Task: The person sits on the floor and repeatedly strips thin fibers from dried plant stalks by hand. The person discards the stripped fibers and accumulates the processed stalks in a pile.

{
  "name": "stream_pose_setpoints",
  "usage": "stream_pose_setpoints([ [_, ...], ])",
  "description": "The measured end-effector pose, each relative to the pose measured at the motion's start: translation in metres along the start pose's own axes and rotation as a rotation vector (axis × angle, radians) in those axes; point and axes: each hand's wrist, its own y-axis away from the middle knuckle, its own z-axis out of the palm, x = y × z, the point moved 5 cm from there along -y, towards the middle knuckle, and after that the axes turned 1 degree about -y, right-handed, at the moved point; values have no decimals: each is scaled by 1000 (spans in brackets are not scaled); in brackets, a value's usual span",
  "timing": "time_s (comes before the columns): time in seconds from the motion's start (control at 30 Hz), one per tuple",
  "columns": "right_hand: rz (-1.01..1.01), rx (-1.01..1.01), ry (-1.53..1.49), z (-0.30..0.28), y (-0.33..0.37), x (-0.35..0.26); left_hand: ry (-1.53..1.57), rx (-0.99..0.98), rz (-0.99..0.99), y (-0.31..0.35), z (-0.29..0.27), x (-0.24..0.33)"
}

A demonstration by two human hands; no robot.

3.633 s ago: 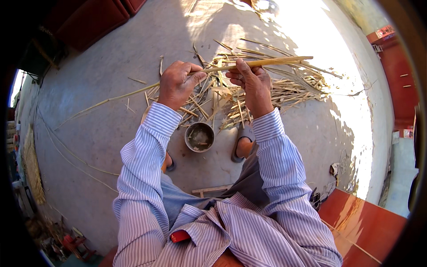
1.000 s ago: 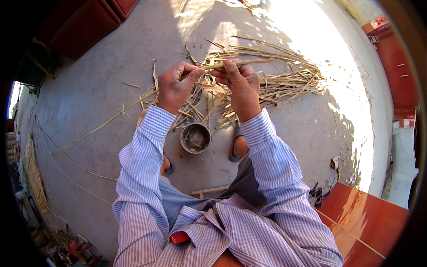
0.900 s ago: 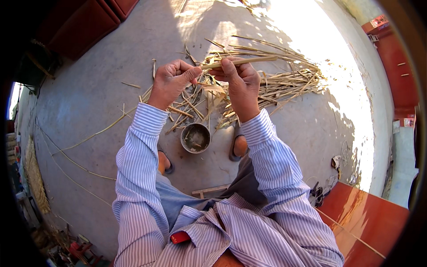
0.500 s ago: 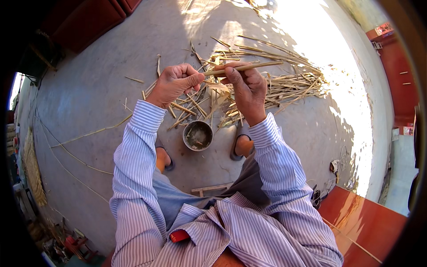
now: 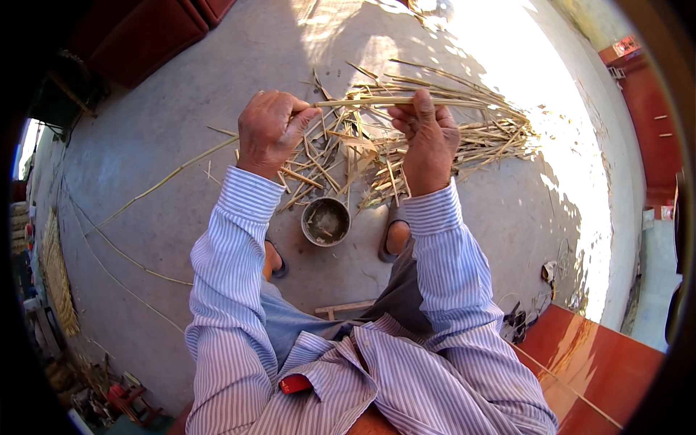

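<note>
A long pale-tan plant stalk (image 5: 355,102) stretches level between my two hands, above the floor litter. My left hand (image 5: 272,134) is closed on its left end, with thumb and fingers pinched together. Further along it, my right hand (image 5: 428,141) grips the stalk between thumb and fingers. Below my hands lie broken stalk pieces and dry leaves (image 5: 355,148). Behind and to the right of my right hand spreads a heap of dry stalks (image 5: 486,138). A thin long strand (image 5: 167,177) runs from near my left hand to the left; whether I hold it is hidden.
A round metal bowl (image 5: 325,222) of murky liquid with floating bits stands between my feet. A small wooden frame (image 5: 344,308) lies nearer me. Reddish-brown panels (image 5: 580,355) are at the lower right, a braided straw strip (image 5: 56,279) at the left, and a dark red sofa (image 5: 145,36) at the far left.
My hands have moved apart, the right one sliding rightward along the stalk and the left one turning knuckles up. The strand on the left has shifted upward at its near end.
</note>
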Motion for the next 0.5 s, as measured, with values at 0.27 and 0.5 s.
stream_pose_setpoints([
  [0.27, -56, 107, 276, -61, -25, -30, -278, -414, 99, 37, 22, -49],
  [0.5, 136, 64, 300, -75, -29, -14, -415, -280, 471, 43, -17, 46],
])
